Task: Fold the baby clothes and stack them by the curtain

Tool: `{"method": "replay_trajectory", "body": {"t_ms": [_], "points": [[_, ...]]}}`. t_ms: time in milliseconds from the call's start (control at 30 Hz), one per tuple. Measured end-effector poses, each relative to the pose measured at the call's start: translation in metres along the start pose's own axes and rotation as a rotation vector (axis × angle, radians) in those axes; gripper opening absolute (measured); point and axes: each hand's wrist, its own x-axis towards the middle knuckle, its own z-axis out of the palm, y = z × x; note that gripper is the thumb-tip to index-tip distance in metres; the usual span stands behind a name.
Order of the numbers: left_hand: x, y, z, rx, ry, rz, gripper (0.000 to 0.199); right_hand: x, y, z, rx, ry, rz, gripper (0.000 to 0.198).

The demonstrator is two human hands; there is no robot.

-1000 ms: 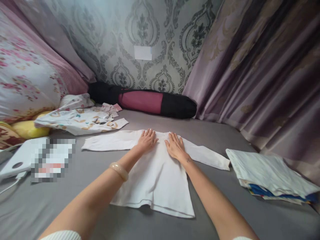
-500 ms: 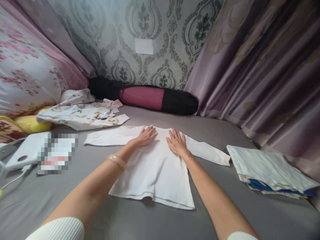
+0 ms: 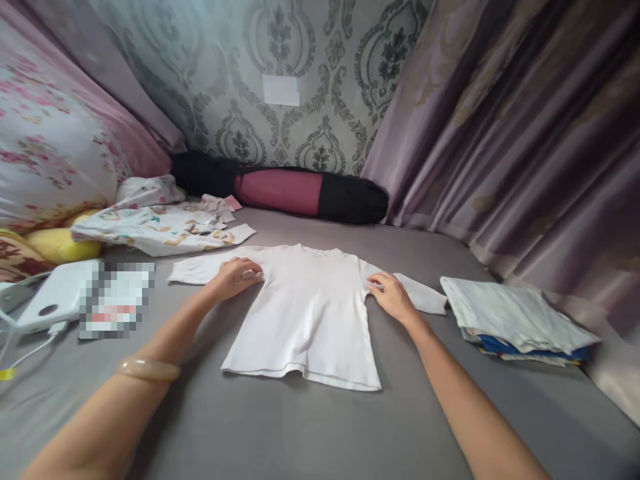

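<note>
A white long-sleeved shirt (image 3: 310, 313) lies spread flat with its collar away from me and its hem towards me. A raised crease runs down its lower middle. My left hand (image 3: 236, 277) is at the left underarm, fingertips and thumb closed on the cloth there. At the opposite underarm, my right hand (image 3: 393, 295) pinches the shirt's edge between thumb and fingers. Both hands cover part of the sleeves, which stretch out to either side. A pale bangle (image 3: 149, 369) circles my left forearm.
Folded clothes (image 3: 517, 317) are stacked at right. Behind lie a black and dark-pink long bag (image 3: 280, 191) and a rumpled printed garment (image 3: 165, 227). A white device (image 3: 63, 297) with a cable sits at left, beside a pixelated item (image 3: 117, 300). Grey sheet (image 3: 300, 433) covers the bed.
Both hands have moved from lying flat near the shirt's shoulders outwards and down to its underarms, where the fingers have closed. The view has shifted slightly.
</note>
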Motion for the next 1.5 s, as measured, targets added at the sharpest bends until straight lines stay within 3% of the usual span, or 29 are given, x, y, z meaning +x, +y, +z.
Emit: {"method": "replay_trajectory", "body": {"t_ms": [233,400,600,833,933,1067,1167,1333,1500], "points": [[-0.008,-0.006,0.001,0.082,-0.002,0.131,0.034,-0.013,-0.012,-0.012,-0.020,-0.148,-0.121,0.023],[-0.008,-0.006,0.004,0.188,-0.002,0.245,0.035,-0.017,-0.020,-0.014,-0.187,-0.182,-0.221,0.029],[-0.004,-0.005,0.004,0.251,0.090,0.195,0.034,-0.021,-0.022,-0.015,-0.386,-0.171,-0.294,0.032],[0.001,-0.012,0.009,0.246,0.130,0.195,0.033,-0.020,-0.012,-0.007,-0.362,-0.112,-0.304,0.029],[-0.005,-0.010,0.009,0.259,0.170,0.165,0.034,-0.023,-0.020,-0.009,-0.316,-0.069,-0.219,0.030],[-0.026,0.004,-0.001,0.273,0.208,-0.015,0.034,-0.039,-0.041,-0.020,-0.195,0.012,0.096,0.024],[-0.048,0.019,-0.010,0.213,0.101,-0.180,0.035,-0.059,-0.058,-0.027,-0.106,-0.111,0.291,0.023],[-0.083,0.037,-0.013,0.076,-0.137,-0.312,0.044,-0.093,-0.086,-0.032,-0.119,-0.283,0.377,0.038],[-0.110,0.050,-0.009,0.075,-0.154,-0.326,0.050,-0.109,-0.108,-0.036,-0.163,-0.373,0.460,0.040]]}}
